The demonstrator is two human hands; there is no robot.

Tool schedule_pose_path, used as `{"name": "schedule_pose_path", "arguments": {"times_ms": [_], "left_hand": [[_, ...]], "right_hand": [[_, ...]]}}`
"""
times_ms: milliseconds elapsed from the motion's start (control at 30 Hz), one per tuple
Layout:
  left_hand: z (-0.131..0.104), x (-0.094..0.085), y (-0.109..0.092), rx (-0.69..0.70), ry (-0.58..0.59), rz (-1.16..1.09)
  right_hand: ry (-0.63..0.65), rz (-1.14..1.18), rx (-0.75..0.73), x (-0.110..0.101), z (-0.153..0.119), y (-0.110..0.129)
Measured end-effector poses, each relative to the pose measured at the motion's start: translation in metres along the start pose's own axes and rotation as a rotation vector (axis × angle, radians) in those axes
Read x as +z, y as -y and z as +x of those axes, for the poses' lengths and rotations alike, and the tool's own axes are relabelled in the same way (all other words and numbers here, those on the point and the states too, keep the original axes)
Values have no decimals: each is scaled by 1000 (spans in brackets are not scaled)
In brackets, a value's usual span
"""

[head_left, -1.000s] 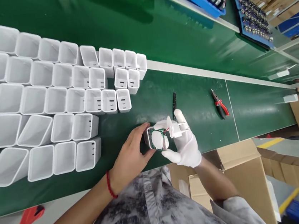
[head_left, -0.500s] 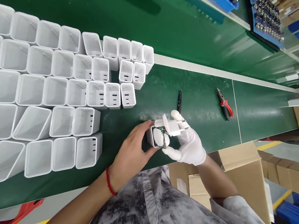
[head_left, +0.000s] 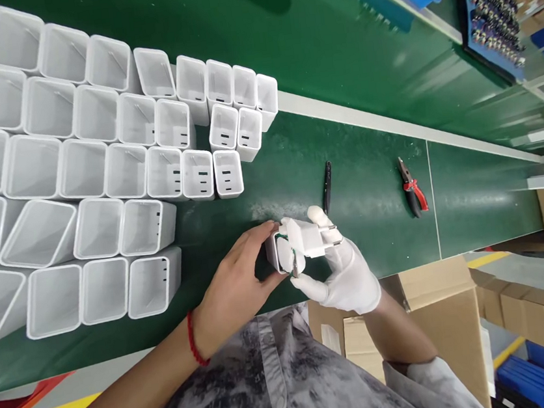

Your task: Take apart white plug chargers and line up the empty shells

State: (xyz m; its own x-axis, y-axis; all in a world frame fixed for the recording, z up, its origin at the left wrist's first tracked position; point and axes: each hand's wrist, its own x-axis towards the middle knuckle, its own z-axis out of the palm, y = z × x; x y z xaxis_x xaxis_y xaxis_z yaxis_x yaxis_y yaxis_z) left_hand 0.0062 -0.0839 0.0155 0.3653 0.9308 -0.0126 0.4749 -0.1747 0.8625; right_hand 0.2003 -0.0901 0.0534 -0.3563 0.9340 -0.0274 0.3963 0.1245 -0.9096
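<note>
My bare left hand (head_left: 239,280) is closed round a white housing (head_left: 272,254) just above the green bench near my body. My right hand (head_left: 341,274), in a white glove, has its fingers at the housing's open end and grips a white plug piece (head_left: 308,238) with two metal pins pointing right. A strip of green circuit board shows at the opening between the fingers. What lies under the gloved fingertips is hidden. Beyond the right hand lies a black pen-like tool (head_left: 327,186).
Rows of open white housings (head_left: 86,169) cover the bench's left side. Red-and-black pliers (head_left: 412,189) lie to the right. Blue trays of parts (head_left: 494,18) stand at the upper right. An open cardboard box (head_left: 446,328) is below the bench edge.
The plug piece has tilted and moved down and left, closer to the housing's opening, hiding more of the circuit board. Both hands keep their hold. The view has shifted slightly.
</note>
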Motion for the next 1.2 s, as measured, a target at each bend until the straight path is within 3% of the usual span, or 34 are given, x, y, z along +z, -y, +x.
{"name": "schedule_pose_path", "arguments": {"times_ms": [133,333,567,1200], "left_hand": [[1,1,0,17,-17,10],[0,0,0,25,-2,-1],[1,-1,0,29,-5,25],[2,-2,-2,45,1,32]], "right_hand": [[44,-32,44,-3,3,8],[-37,-29,13,-5,-2,6],[8,-40,-11,-5,1,4],[-20,38,-21,-4,3,5]]}}
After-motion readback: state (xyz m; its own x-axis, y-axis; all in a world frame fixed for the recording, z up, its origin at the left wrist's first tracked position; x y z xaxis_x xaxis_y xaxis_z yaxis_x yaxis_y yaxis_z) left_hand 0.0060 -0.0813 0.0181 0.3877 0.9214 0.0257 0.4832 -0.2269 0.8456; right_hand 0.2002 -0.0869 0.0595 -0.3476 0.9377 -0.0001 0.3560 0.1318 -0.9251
